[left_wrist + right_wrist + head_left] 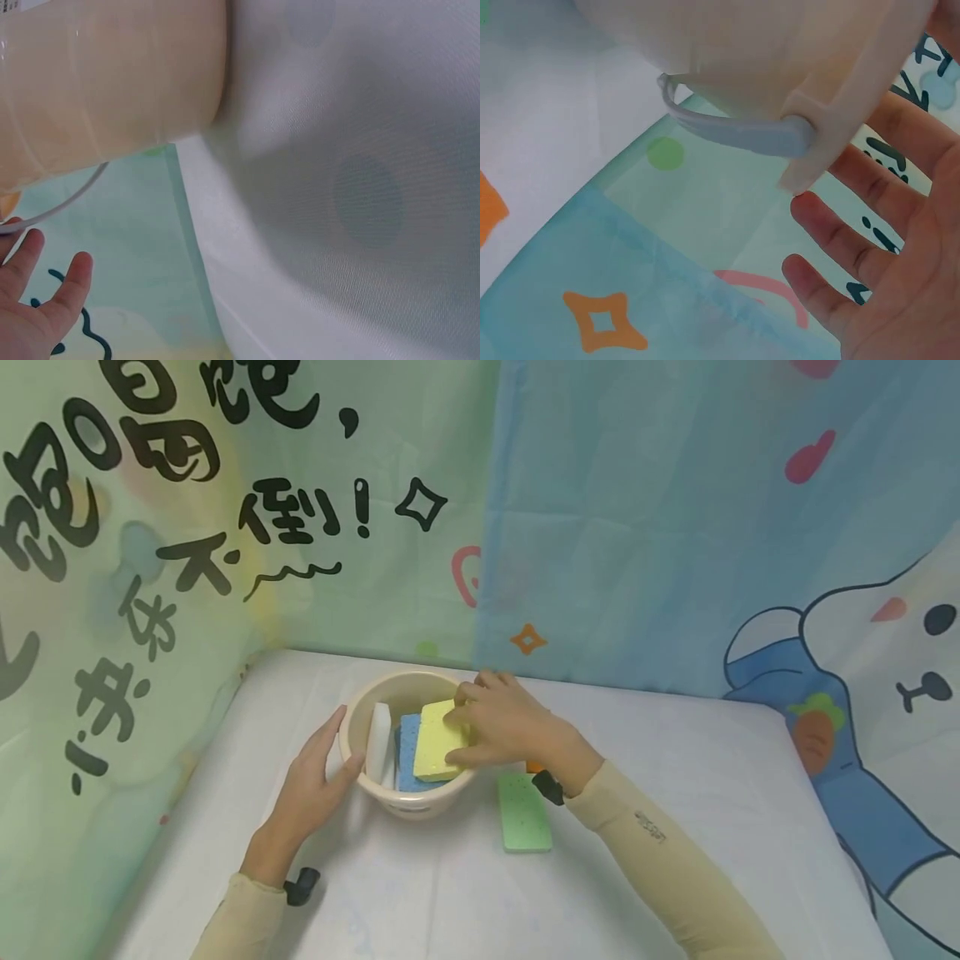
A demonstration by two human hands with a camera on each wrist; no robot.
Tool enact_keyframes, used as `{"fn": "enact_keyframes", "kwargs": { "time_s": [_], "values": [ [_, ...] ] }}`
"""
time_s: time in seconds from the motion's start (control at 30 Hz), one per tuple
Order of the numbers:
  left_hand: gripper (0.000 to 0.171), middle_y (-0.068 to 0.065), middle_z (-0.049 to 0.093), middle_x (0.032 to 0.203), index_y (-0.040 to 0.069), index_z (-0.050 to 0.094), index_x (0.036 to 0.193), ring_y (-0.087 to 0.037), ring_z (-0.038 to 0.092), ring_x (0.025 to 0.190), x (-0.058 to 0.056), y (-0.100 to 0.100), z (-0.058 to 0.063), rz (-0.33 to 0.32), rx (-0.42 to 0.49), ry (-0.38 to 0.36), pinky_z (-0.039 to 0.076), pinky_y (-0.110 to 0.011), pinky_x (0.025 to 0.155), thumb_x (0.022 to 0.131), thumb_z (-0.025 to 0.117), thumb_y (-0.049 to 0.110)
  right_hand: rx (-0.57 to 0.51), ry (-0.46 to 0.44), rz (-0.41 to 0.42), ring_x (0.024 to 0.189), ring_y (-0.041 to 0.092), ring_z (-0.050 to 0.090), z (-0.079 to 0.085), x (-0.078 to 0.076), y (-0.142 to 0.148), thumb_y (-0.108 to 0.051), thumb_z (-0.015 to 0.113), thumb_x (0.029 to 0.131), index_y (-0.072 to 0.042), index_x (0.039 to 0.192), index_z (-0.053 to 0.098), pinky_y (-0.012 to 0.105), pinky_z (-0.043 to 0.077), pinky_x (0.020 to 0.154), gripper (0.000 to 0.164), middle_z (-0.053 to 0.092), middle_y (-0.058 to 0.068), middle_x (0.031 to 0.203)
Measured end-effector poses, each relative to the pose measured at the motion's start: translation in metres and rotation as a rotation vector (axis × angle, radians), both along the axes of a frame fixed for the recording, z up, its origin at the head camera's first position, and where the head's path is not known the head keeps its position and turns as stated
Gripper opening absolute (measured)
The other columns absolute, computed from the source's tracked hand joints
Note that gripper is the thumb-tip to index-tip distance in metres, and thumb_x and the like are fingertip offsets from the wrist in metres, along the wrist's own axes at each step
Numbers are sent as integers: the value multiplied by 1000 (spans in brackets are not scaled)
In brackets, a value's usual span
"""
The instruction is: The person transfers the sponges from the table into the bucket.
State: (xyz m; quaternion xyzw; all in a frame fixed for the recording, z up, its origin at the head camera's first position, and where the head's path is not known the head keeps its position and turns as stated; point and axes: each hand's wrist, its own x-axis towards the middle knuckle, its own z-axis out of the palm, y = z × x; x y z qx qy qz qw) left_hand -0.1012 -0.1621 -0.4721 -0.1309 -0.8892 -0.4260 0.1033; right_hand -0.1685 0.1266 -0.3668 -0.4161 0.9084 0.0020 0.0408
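A cream bucket (pixel 416 807) stands on the white-covered table, holding a white sponge (pixel 378 743), a blue sponge (pixel 407 752) and a yellow sponge (pixel 435 743). My right hand (pixel 498 718) reaches over the bucket's right rim and grips the yellow sponge between thumb and index finger. In the right wrist view, its other fingers (pixel 840 232) spread outside the rim, near the grey handle (pixel 742 135). My left hand (pixel 318 777) is at the bucket's left side, thumb at the rim and fingers extended. Part of it shows low in the left wrist view.
A green sponge (pixel 523 814) lies on the table (pixel 675 760) right of the bucket. Beside it, an orange thing (pixel 534 767) is mostly hidden behind my right wrist. Printed cloth (pixel 637 568) hangs along the table's back and left side.
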Motion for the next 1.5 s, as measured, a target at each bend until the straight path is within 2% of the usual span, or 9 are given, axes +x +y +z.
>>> {"fn": "enact_keyframes", "kwargs": {
  "time_s": [0.23,0.4,0.47,0.57,0.7,0.87,1.07,1.27,1.5],
  "values": [
    [69,-13,36,158,10,29,158,-34,34,144,1,-1,0,14,-1,-15,28,-55,116,100,59,32,52,-58,-60,95,24,44,-1,-2,-7,-56,69,85,-28,111,74,53,37,98,39,62,-6,104],
    [70,-13,36,158,10,29,158,-34,34,144,1,-1,-2,14,-8,-15,28,-55,116,100,59,33,43,-78,-66,104,27,47,-2,-2,-5,-51,64,91,-28,113,74,56,34,104,33,64,-6,109],
    [70,-13,36,158,10,29,158,-34,34,144,1,-1,-2,12,-10,-15,28,-55,116,100,59,33,2,-73,-71,113,29,48,-2,-2,-1,-48,62,94,-26,116,73,54,34,105,33,65,-5,115],
    [70,-12,36,158,11,29,158,-33,34,144,1,-1,-2,11,-11,-18,28,-55,116,100,58,34,-121,-62,-72,121,31,48,0,-2,6,-42,62,97,-19,121,73,54,35,106,34,66,0,121],
    [70,-12,35,158,10,28,158,-33,33,144,1,0,-1,11,-8,-24,28,-55,116,100,58,34,-269,-37,-63,118,32,51,4,-6,22,-32,64,98,-13,117,74,52,38,103,28,68,4,116],
    [70,-12,35,159,10,28,159,-34,33,144,1,0,1,14,-19,-32,28,-55,116,100,58,34,-281,-49,-139,118,32,52,2,-10,44,-31,67,97,-13,119,73,54,37,105,29,67,6,117],
    [70,-12,34,159,10,28,159,-33,33,144,1,0,1,9,-21,-25,28,-55,116,100,58,34,-289,-100,-224,122,36,49,-15,-15,73,-29,69,95,-10,122,71,58,32,108,33,66,10,121],
    [71,-12,34,159,11,27,159,-34,32,145,1,0,1,3,-24,-21,27,-56,116,101,57,38,-276,-133,-289,123,37,48,-36,-18,97,-26,68,94,-7,126,67,59,36,105,38,63,12,126],
    [71,-12,34,159,11,28,159,-34,32,145,1,0,1,2,-24,-19,27,-56,116,101,57,39,-249,-210,-365,127,39,45,-63,-21,118,-31,73,91,-7,138,59,63,35,104,55,56,15,136]
  ]
}}
